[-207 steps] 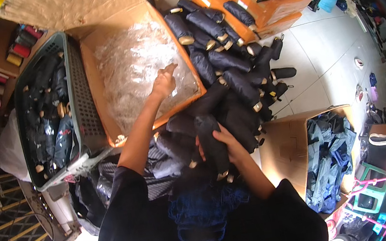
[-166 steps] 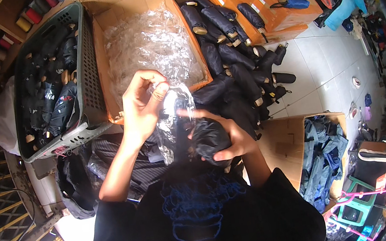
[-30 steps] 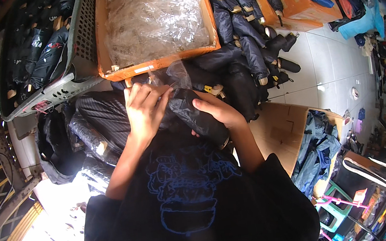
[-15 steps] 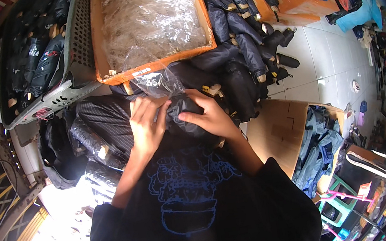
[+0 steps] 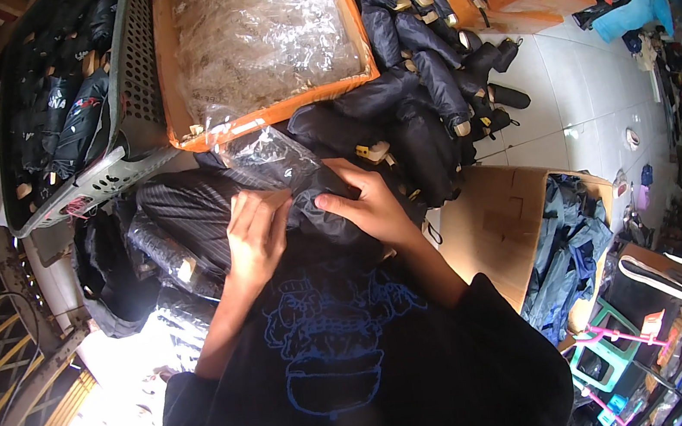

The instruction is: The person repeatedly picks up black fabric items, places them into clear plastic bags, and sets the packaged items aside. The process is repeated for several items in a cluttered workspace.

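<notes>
In front of my chest my right hand (image 5: 369,202) is closed round a black folded umbrella (image 5: 321,207), thumb lying across its dark fabric. A clear plastic bag (image 5: 270,155) stretches from the umbrella's top up toward the orange box. My left hand (image 5: 254,236) pinches at the edge of this bag, thumb against fingertips, just left of the umbrella. How far the umbrella sits within the bag cannot be made out. Several dark folded umbrellas (image 5: 417,137) lie piled just beyond my right hand.
Straight ahead stands an orange box (image 5: 283,109) full of clear plastic bags. Left of it, a grey perforated crate (image 5: 139,93) holds packed umbrellas. An open cardboard box (image 5: 491,222) with blue-grey fabric is at my right. Striped dark cloth (image 5: 185,222) covers my leg on the left.
My left hand has shifted slightly down and left, away from the umbrella's top. The clear bag now spreads wider up and left. My right hand keeps its hold on the umbrella.
</notes>
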`<state>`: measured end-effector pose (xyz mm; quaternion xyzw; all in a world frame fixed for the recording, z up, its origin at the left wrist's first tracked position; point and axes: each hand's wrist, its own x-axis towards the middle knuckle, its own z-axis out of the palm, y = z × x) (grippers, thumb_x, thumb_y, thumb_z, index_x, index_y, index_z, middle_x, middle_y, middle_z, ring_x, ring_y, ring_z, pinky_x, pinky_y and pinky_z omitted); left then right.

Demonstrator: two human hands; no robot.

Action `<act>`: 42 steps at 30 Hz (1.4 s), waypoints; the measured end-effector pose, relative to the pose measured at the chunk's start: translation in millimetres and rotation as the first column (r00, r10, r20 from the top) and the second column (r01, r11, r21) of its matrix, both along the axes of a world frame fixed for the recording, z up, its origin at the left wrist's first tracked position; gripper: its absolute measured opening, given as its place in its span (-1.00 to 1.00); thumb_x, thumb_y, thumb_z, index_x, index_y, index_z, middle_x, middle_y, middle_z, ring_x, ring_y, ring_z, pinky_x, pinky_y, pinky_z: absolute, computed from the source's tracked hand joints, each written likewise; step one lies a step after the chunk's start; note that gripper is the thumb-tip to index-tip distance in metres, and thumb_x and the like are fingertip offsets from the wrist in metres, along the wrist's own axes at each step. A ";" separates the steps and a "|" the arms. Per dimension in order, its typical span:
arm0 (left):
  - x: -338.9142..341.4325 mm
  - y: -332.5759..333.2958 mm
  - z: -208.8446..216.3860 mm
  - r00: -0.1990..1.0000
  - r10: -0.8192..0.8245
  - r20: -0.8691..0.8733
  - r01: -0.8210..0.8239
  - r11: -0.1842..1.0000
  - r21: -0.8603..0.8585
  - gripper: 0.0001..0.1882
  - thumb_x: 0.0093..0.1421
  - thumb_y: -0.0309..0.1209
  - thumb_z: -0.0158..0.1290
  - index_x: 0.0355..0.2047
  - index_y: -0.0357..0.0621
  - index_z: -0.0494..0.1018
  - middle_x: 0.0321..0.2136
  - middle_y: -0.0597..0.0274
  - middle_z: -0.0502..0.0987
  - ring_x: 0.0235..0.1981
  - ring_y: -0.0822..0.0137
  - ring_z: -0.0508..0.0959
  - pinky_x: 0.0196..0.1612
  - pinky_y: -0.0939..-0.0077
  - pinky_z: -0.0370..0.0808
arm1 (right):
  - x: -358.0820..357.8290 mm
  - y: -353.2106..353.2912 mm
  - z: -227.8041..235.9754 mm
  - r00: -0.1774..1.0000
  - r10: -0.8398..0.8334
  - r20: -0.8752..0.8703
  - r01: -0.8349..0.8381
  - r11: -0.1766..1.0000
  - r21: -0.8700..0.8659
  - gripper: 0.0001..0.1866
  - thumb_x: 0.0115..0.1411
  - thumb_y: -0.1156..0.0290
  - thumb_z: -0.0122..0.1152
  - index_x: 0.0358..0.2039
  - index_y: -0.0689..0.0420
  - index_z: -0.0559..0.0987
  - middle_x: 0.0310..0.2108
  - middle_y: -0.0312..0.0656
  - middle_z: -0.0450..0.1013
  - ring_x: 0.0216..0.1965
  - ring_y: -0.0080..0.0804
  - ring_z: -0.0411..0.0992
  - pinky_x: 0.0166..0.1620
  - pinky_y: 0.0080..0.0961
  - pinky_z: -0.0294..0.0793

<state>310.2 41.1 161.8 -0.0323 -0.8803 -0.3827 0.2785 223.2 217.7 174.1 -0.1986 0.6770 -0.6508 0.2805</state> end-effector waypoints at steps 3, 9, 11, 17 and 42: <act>4.7 12.9 9.9 0.999 0.032 0.017 -0.033 0.999 0.012 -0.76 -0.06 -0.73 0.19 -0.34 -0.28 0.50 -0.45 0.12 0.52 -0.44 0.16 0.49 -0.34 0.37 0.40 | 11.9 -6.8 -7.6 0.995 -0.095 -0.012 0.095 0.995 0.007 -0.57 0.11 0.39 0.34 -0.05 0.33 0.49 -0.12 -0.13 0.47 -0.07 -0.45 0.41 0.04 -0.51 0.35; 3.9 25.5 0.1 1.000 0.019 -0.010 -0.018 0.995 0.096 -0.78 -0.01 -0.70 0.18 -0.33 -0.24 0.49 -0.42 0.13 0.49 -0.42 0.16 0.46 -0.32 0.36 0.40 | 21.3 -8.9 -2.6 0.989 -0.142 -0.046 0.145 0.987 0.070 -0.67 0.26 0.40 0.09 -0.04 0.36 0.47 0.01 -0.02 0.38 0.04 -0.28 0.38 0.10 -0.46 0.30; 6.6 29.5 -4.5 0.999 0.034 0.023 -0.037 0.981 0.191 -0.79 0.00 -0.70 0.17 -0.33 -0.25 0.48 -0.42 0.11 0.48 -0.42 0.16 0.47 -0.32 0.36 0.42 | 27.7 -6.4 -9.7 0.985 -0.171 -0.035 0.172 0.985 0.021 -0.67 0.28 0.41 0.02 -0.03 0.38 0.46 0.05 0.00 0.35 0.07 -0.23 0.36 0.12 -0.44 0.28; 9.9 36.8 -12.2 0.994 0.091 0.060 -0.103 0.963 0.248 -0.80 0.01 -0.72 0.14 -0.34 -0.25 0.47 -0.41 0.10 0.48 -0.41 0.16 0.48 -0.30 0.38 0.44 | 42.2 0.2 -16.2 0.977 -0.184 -0.107 0.189 0.981 0.034 -0.63 0.24 0.44 0.09 0.02 0.36 0.44 0.09 0.01 0.33 0.10 -0.19 0.34 0.15 -0.42 0.26; -9.6 47.8 -17.2 0.919 -0.323 0.228 -0.255 -0.044 0.966 -0.66 0.15 -0.35 0.16 -0.17 -0.36 0.43 -0.33 0.00 0.59 -0.27 0.19 0.62 -0.18 0.30 0.57 | 64.1 33.3 -25.3 0.980 -0.069 0.189 0.046 0.991 0.125 -0.30 0.00 0.43 0.42 0.11 0.22 0.26 -0.01 -0.13 0.34 0.04 -0.39 0.33 0.10 -0.44 0.34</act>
